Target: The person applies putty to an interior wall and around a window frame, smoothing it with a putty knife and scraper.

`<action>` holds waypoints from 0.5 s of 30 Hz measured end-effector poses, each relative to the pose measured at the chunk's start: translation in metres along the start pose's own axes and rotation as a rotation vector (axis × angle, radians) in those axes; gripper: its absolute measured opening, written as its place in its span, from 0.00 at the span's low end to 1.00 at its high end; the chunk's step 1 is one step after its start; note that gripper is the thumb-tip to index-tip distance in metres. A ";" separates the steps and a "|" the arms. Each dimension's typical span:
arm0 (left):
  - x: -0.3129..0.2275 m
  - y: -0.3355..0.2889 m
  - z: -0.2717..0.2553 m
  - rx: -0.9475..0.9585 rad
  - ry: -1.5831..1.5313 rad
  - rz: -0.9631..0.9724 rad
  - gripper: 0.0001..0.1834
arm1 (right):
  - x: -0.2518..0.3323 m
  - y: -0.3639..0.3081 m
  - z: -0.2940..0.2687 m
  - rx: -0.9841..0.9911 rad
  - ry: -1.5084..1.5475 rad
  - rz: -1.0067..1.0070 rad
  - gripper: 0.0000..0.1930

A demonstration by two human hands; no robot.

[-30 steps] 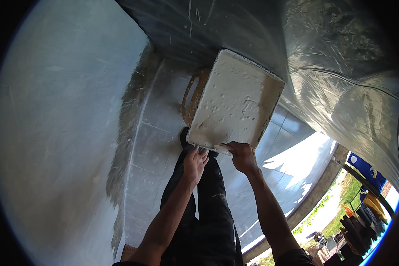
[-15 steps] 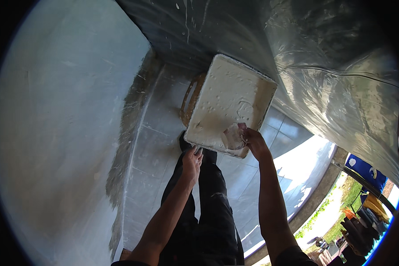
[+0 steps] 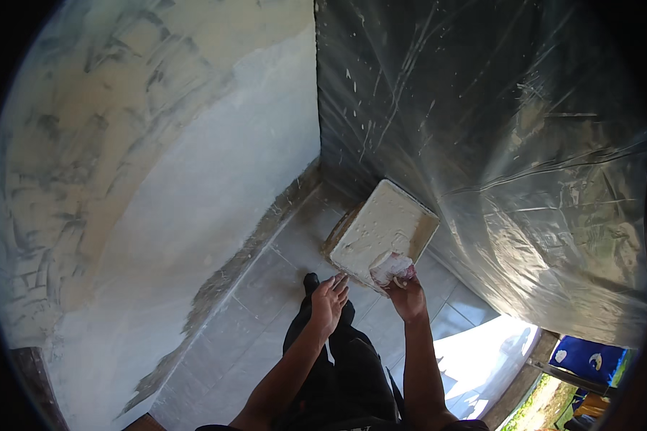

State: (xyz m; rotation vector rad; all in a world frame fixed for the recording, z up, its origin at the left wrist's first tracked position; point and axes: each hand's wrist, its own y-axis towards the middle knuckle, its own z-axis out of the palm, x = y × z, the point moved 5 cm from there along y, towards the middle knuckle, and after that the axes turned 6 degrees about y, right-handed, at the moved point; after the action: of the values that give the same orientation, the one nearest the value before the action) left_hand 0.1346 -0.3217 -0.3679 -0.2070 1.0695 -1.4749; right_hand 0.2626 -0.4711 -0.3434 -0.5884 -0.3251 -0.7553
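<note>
A rectangular tray (image 3: 372,223) holds a layer of creamy white plaster with a pitted surface. My right hand (image 3: 408,298) is at the tray's near right corner. It grips a scraper-like piece (image 3: 391,269), reddish at the grip and coated in white; its exact kind is hard to make out. The piece hangs over the plaster by the near rim, with a white lump along its left edge. Just short of the tray's near left corner is my left hand (image 3: 329,305), fingers loosely spread and nothing visible in them.
A brown support (image 3: 336,233) shows under the tray's left side. The left wall (image 3: 216,158) is partly coated in pale plaster, with a rough grey strip along its foot. Dark plastic sheeting (image 3: 467,93) hangs on the right. Grey floor tiles (image 3: 255,291) lie between, with sunlight at lower right.
The view has swung upward, showing more wall and sheeting, and the tray looks smaller and lower. My right hand has drawn the scraper-like piece toward the near rim.
</note>
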 end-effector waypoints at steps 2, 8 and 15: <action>-0.020 -0.036 0.007 0.014 -0.081 0.047 0.38 | -0.006 -0.003 0.054 0.107 0.030 0.018 0.33; -0.070 -0.136 -0.017 -0.012 -0.303 0.268 0.37 | -0.055 -0.025 0.199 0.352 -0.026 0.117 0.30; -0.128 -0.267 -0.124 -0.104 -0.423 0.589 0.31 | -0.188 -0.083 0.331 0.663 0.000 0.313 0.27</action>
State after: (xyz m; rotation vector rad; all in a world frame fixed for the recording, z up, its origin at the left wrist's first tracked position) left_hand -0.1033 -0.1967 -0.1928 -0.2391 0.7703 -0.7997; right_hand 0.0505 -0.2167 -0.1392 -0.0066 -0.4445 -0.3100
